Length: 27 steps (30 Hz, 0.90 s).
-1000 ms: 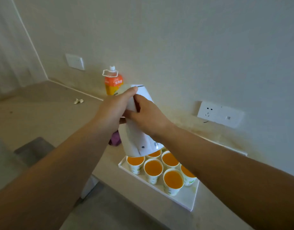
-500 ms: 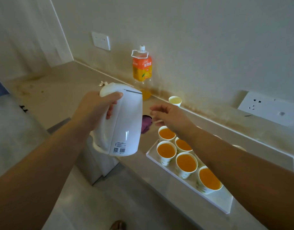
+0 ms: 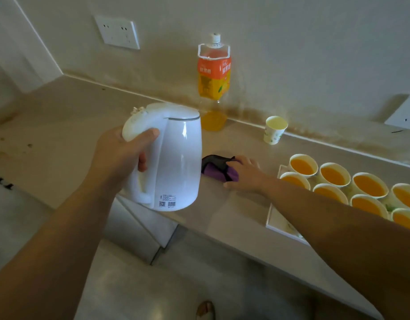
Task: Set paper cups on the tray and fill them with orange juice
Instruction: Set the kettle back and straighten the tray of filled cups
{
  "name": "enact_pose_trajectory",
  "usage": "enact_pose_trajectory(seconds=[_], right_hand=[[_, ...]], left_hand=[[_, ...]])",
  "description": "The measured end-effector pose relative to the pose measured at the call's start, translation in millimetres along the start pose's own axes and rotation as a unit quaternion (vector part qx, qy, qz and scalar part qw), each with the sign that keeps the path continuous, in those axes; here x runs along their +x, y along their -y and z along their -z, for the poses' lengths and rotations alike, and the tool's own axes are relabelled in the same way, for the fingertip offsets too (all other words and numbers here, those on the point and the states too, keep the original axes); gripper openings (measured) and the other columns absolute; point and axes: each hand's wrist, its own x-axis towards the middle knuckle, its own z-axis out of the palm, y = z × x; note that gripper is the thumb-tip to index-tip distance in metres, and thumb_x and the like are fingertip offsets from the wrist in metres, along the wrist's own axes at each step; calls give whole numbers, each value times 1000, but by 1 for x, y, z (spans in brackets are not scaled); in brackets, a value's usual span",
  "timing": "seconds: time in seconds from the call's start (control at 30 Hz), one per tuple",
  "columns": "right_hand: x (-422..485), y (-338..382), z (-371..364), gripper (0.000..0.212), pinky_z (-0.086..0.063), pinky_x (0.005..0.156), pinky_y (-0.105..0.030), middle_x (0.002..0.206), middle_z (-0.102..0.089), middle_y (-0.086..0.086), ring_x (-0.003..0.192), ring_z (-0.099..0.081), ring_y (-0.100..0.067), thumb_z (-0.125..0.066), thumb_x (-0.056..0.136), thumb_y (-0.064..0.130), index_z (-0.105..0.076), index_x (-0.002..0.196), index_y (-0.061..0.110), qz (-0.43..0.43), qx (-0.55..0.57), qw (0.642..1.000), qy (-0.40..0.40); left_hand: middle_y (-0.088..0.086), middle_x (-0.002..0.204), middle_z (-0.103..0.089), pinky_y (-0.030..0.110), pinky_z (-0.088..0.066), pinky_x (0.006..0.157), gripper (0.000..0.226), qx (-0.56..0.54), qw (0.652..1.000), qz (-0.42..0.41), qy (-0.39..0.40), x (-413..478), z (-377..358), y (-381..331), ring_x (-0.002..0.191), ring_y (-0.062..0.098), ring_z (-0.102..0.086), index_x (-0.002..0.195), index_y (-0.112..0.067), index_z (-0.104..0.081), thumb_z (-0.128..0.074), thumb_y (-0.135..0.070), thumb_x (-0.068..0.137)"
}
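Head view. The left grip (image 3: 120, 158) is clenched round the handle of a white kettle (image 3: 178, 162), fingers through the loop and thumb on top. The kettle hangs clear of the desk (image 3: 60, 125), well left of the tray (image 3: 274, 218). Its long axis is near vertical, base down and lid shut, with the handle toward the person and the body turned toward the wall. The right grip (image 3: 243, 174) is released: its fingers lie roughly straight over the end of a purple-and-black cloth (image 3: 219, 169) on the desk just left of the tray, thumb on the desk surface. 8 paper cups (image 3: 333, 175) show on the tray in 2 rows, upright, touching one another, each filled with orange juice close to the rim; the frame edge crops the far right ones. 1 lone cup (image 3: 275, 130) stands upright on the desk behind the tray's left end, apart from it. The juice bottle (image 3: 213, 84) stands upright by the wall, behind and left of the tray, capped, with juice only in its bottom part
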Motion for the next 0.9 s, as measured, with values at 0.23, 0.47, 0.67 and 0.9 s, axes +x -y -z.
enact_pose_trajectory(seconds=[0.23,0.47,0.67,0.9], right_hand=[[60,-1,-23,84,-2,115,-59,159,16,5,145,14,-33,-42,88,65,11,149,39,25,-174,984,22],[82,-20,-60,51,-12,115,-51,159,-10,11,145,-10,-24,-34,100,43,-14,147,47,28,-123,991,-54],[77,-14,-54,40,-31,100,-26,140,-50,-3,127,-45,-25,-42,100,18,-46,140,25,-4,142,974,-176],[15,34,-9,36,-47,93,-32,123,-59,2,110,-56,-16,-41,100,29,-47,136,24,-78,544,809,-210]], left_hand=[[1,41,-49,22,-40,43,32,-70,997,6,26,28,1,41,38,18,-47,57,-11,-55,-65,-33,77],[0,43,-49,21,-41,41,33,-116,991,27,65,44,-7,65,37,16,-46,63,-12,-58,-68,-42,68],[3,40,-46,20,-40,41,42,-135,985,34,100,48,-7,75,35,17,-43,57,-4,-53,-66,-43,67],[2,38,-42,19,-37,41,35,-183,973,65,128,45,-9,76,33,15,-39,47,-14,-55,-65,-42,65]])
